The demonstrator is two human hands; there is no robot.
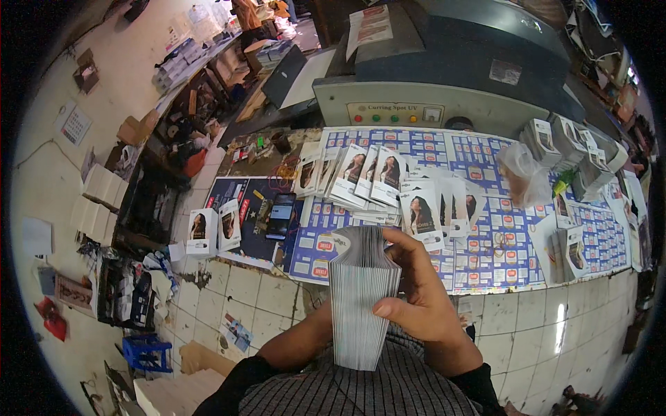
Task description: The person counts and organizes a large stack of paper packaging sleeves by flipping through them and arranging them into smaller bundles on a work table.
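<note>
A thick stack of printed cards [364, 308] stands upright close to my chest, with its many white edges facing me and its top curving. My right hand [423, 295] is closed on its right side, thumb on the near edges and fingers round the far top corner. My left forearm [295, 343] passes behind the stack; my left hand and its fingers are hidden there. Just beyond lie fanned piles of the same kind of printed card with a woman's picture [354, 172], and more such cards [423, 211] overlap to their right.
A table covered in blue printed sheets [510, 256] spreads ahead, below a large grey machine [451, 69]. A phone [280, 216] and small card stacks [202, 232] lie left. A clear plastic bag [522, 177] and bundled stacks [541, 142] stand right. A blue stool [147, 353] is lower left.
</note>
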